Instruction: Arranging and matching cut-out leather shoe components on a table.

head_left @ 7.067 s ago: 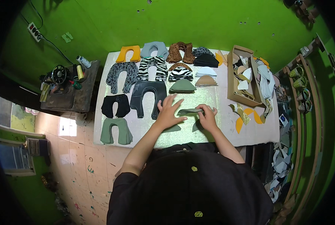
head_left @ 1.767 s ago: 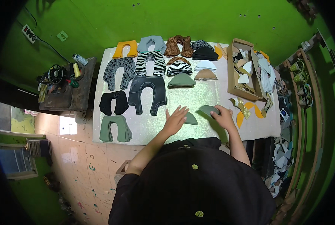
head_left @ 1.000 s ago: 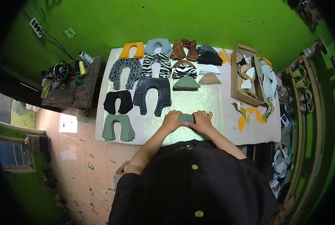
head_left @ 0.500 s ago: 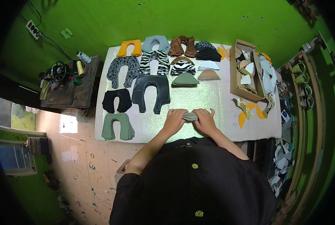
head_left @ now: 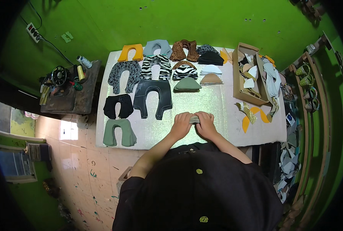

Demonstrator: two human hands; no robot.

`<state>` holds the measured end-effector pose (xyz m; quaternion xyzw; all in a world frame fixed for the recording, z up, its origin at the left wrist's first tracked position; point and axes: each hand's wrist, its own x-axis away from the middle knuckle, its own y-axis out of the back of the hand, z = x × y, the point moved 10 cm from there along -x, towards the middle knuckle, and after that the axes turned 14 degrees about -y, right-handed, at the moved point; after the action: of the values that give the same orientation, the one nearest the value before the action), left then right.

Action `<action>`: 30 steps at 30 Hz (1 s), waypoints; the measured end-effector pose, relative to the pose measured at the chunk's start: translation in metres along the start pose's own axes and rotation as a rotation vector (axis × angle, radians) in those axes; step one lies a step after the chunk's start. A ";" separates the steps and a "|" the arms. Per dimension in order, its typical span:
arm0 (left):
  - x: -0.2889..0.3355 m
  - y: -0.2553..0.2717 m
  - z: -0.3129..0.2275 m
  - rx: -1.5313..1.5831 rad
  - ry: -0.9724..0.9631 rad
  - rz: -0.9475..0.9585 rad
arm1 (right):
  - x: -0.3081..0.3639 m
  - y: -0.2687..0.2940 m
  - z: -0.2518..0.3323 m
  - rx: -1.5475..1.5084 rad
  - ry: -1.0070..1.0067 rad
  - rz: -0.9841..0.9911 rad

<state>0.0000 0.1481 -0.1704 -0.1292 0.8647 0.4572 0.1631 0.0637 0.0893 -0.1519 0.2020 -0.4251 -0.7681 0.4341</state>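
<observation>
Near the front middle of the table, a small stack of grey-green cut pieces (head_left: 194, 119) is gripped at both ends. My left hand (head_left: 182, 125) is closed round its left end, and my right hand (head_left: 206, 125) round its right end. Fingers cover much of the stack, so its full outline is hidden. Just beyond the hands lies a pile of green half-round pieces (head_left: 187, 84), with tan half-rounds (head_left: 211, 79) to its right. A dark U-shaped piece with pale line marks (head_left: 153, 94) is to the left of my hands.
Piled U-shaped pieces, including green (head_left: 114, 129), black (head_left: 112, 107) and mustard (head_left: 130, 51) ones, fill the table's left side. On the right stands a cardboard box (head_left: 237, 82) of scraps, with yellow offcuts (head_left: 245, 124) before it. A sewing machine (head_left: 60, 76) is at far left.
My hands have drawn closer together over the stack, covering more of it. The right-hand fingers have folded in. The whole view has shifted slightly.
</observation>
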 end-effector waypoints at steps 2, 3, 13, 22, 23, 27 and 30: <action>-0.004 0.000 -0.008 -0.112 0.035 -0.009 | 0.000 -0.006 -0.004 0.024 -0.042 -0.034; -0.006 0.001 -0.012 -0.177 0.036 0.004 | 0.000 -0.006 -0.008 0.046 -0.084 -0.067; -0.022 0.054 0.025 0.289 0.327 -0.201 | -0.023 0.021 -0.037 -0.417 -0.342 0.035; -0.072 0.110 0.088 0.132 0.477 -0.362 | -0.114 0.059 -0.042 -0.601 -0.418 -0.302; -0.075 0.112 0.096 0.094 0.501 -0.336 | -0.124 0.052 -0.044 -0.592 -0.456 -0.256; -0.082 0.113 0.112 0.086 0.553 -0.286 | -0.139 0.043 -0.048 -0.426 -0.503 -0.276; -0.076 0.102 0.128 0.074 0.527 -0.272 | -0.144 0.034 -0.049 -0.337 -0.532 -0.203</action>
<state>0.0521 0.3159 -0.1314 -0.3524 0.8680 0.3499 -0.0027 0.1922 0.1775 -0.1594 -0.0388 -0.3680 -0.8929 0.2563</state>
